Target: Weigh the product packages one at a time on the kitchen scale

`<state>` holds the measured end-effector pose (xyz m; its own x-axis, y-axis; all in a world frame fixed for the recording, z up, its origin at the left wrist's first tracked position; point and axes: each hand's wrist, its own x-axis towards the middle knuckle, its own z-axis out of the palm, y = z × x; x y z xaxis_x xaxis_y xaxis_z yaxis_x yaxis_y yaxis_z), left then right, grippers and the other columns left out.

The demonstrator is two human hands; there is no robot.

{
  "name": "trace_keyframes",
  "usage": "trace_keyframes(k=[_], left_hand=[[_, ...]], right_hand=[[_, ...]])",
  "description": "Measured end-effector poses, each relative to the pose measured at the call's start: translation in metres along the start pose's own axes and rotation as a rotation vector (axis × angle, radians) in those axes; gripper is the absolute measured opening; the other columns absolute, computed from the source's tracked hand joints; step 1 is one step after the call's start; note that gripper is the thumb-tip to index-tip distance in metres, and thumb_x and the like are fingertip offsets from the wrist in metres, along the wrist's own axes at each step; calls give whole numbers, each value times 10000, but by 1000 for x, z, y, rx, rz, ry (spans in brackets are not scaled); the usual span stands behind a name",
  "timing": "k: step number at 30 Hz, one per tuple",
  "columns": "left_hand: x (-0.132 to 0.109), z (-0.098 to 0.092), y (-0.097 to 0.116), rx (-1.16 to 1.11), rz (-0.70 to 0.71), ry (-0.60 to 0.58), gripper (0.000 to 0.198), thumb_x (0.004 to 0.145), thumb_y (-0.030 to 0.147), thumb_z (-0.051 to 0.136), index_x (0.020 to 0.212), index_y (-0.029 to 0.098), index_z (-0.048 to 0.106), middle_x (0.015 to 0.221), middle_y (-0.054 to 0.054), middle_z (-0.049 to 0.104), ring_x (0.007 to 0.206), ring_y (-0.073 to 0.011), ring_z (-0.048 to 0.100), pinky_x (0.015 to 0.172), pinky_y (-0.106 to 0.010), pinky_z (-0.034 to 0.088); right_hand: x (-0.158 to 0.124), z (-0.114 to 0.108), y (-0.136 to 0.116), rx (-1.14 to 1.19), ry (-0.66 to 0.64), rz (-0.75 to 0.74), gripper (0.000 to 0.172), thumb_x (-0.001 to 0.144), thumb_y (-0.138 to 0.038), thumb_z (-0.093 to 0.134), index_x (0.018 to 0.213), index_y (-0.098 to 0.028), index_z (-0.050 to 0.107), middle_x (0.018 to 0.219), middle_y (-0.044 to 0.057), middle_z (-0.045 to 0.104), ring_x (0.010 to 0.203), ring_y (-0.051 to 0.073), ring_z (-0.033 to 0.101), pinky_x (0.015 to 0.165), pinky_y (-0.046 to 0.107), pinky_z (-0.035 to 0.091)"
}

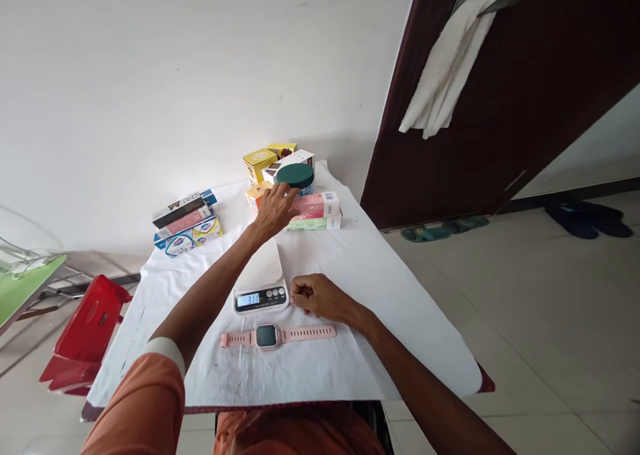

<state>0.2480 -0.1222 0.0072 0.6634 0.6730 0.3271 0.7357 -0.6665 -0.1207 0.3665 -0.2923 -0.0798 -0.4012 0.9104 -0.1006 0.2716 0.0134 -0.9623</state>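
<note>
Up front, left hand (pixel 274 210) rests spread-fingered on the pink box (pixel 316 205), its long axis running sideways; right hand (pixel 320 296) curls loosely beside the scale (pixel 260 288).

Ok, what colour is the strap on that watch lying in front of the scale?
Pink. The watch shows plainly in the head view, near the right hand.

Desk (pixel 400 288) under a white cloth (pixel 350 368), white kitchen scale (pixel 260 278) near the middle, pink smartwatch (pixel 277 336) laid flat just in front of it, stacked boxes (pixel 187 223) far left, carton cluster (pixel 293 188) at the far edge, right hand (pixel 320 296) resting beside the scale
</note>
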Motion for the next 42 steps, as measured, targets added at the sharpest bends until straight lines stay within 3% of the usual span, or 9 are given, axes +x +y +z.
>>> trace_keyframes(k=[8,12,17,22,26,31,37,40,42], left_hand=[[-49,-14,-32,-93,-32,145,393,981,400,600,1327,213,574,1276,-142,609,1172,-300,559,953,-426,454],[-97,-17,-77,-100,-196,160,469,923,342,673,1354,201,551,1294,-147,598,1198,-300,556,1000,-438,449],[-149,-22,-151,-12,-555,136,505,892,336,663,1362,195,544,1366,-194,557,1260,-358,526,1017,-481,431],[-154,-24,-219,68,-700,67,638,927,462,582,1486,205,412,1531,-212,454,1424,-374,407,1104,-494,349],[-137,-21,-250,57,-755,-114,675,903,617,554,1405,174,465,1451,-241,525,1398,-387,423,1117,-512,311],[-126,-23,-256,42,-812,-242,443,919,538,547,1176,176,554,1327,-223,594,1316,-384,477,1071,-521,329],[-125,-55,-253,57,-762,-64,368,920,476,612,1137,186,550,1303,-211,587,1229,-380,528,1011,-487,375],[-126,-79,-233,98,-620,36,335,924,462,632,1132,210,562,1243,-180,606,1189,-369,544,1001,-492,391],[-128,-91,-207,94,-499,51,338,917,445,659,1156,225,562,1195,-149,617,1155,-350,556,982,-485,410]], right_hand=[[-1,0,2,-2,-34,9,158,811,-293,590,697,-199,535,564,-41,553,509,95,489,501,212,392],[-1,0,2,-42,-36,26,187,833,-349,591,735,-190,576,578,-27,570,511,101,476,491,222,379],[0,1,2,-21,-51,65,222,842,-393,607,747,-193,589,579,-25,567,508,105,455,486,234,372],[3,4,7,-42,-13,73,241,838,-418,612,734,-202,586,568,-26,566,510,114,459,483,239,377],[4,5,7,-29,4,101,240,825,-421,612,723,-207,571,555,-31,557,497,113,446,465,238,377],[4,5,6,-16,5,111,232,825,-416,612,731,-208,572,558,-30,564,507,115,460,460,232,381],[3,5,5,-2,14,96,224,811,-399,626,716,-200,584,547,-30,555,501,108,459,464,227,368],[3,5,4,-3,15,77,209,818,-384,619,724,-199,592,556,-29,555,517,111,470,475,227,377],[3,4,3,-9,10,64,216,825,-386,617,721,-199,587,550,-30,556,506,107,457,478,230,375]])
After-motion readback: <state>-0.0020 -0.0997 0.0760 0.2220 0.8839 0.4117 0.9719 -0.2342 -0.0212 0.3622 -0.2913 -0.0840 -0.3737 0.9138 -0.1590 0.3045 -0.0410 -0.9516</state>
